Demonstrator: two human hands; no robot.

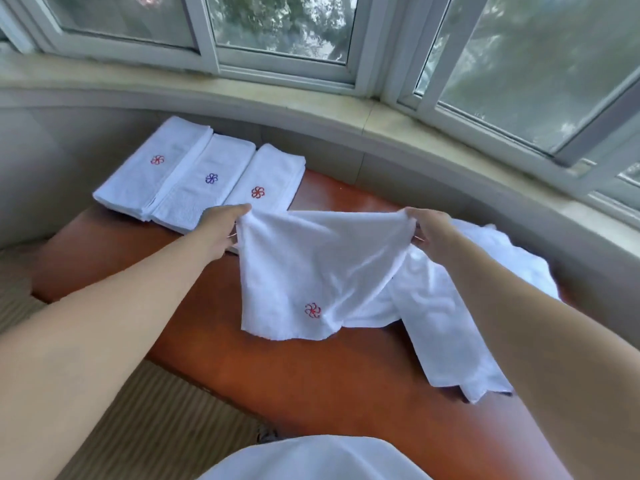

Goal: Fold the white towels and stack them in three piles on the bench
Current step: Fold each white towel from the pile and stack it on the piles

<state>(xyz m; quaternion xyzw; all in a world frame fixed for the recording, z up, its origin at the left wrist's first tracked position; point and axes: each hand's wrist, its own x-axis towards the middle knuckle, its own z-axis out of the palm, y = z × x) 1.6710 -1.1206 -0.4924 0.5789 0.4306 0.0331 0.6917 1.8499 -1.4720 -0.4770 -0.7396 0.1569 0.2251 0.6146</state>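
A white towel (pixel 322 268) with a red flower mark hangs spread above the reddish-brown bench (pixel 311 379). My left hand (pixel 221 230) pinches its upper left corner and my right hand (pixel 433 230) pinches its upper right corner. Three piles of folded white towels lie side by side at the bench's far left: the left pile (pixel 145 171) with a red flower, the middle pile (pixel 204 181) with a blue flower, the right pile (pixel 266 181) with a red flower. A heap of unfolded white towels (pixel 460 323) lies on the bench's right part, partly behind the held towel.
A stone window sill (pixel 311 98) and windows (pixel 277 26) curve round behind the bench. A low wall (pixel 415 174) runs under the sill. Striped carpet (pixel 149 420) covers the floor at the lower left. White cloth (pixel 311 459) of my clothing fills the bottom edge.
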